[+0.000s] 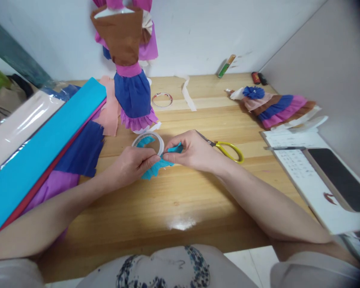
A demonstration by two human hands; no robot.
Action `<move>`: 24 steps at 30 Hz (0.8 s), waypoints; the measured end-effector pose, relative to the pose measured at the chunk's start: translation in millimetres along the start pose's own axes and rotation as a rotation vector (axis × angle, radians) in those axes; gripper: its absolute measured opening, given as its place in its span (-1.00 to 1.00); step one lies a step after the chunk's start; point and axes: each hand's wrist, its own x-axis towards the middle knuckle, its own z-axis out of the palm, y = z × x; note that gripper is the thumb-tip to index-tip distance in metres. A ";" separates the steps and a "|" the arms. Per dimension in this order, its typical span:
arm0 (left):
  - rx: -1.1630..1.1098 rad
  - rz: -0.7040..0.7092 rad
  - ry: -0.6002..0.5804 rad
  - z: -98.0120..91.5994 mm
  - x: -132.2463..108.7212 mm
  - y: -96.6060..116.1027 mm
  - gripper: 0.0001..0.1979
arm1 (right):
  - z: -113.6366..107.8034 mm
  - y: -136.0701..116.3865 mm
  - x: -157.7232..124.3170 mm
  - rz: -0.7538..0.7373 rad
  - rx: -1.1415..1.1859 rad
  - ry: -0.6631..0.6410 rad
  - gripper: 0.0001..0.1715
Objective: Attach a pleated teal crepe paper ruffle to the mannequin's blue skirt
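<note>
A: Starting from the front edge of the table, where are the hands?

B: Out over its middle. The left hand has its grip clamped on a white ring, perhaps a tape roll, and on blue paper against it. The right hand has its grip pinched together on a gathered bit of blue paper just beside the ring.

A: Which step is that?

B: Gathering or fixing the paper, I'd judge. The next move calls for a steady left and small, even pinches from the right.

A: Anything readable?

B: No. By the right edge, the pad bears writing too small to read; the phone on it is dark.

A: Farther off?

B: Scissors lie just past the right hand. One paper dress stands towards the back edge, left of centre; another dress lies near the back right corner. The tube at the back edge shows no legible label.
</note>
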 end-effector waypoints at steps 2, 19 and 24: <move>0.022 0.020 0.006 0.4 -0.1 -0.8 -0.58 | 3.4 2.7 1.5 0.022 0.041 0.022 -0.81; -0.147 -0.120 -0.028 -1.0 0.1 1.4 -0.57 | 8.6 -10.3 -9.1 -0.160 -0.209 0.173 -0.85; -0.171 -0.117 -0.055 -1.3 0.1 3.4 -0.57 | 8.2 -10.0 -8.4 -0.125 -0.211 0.218 -0.91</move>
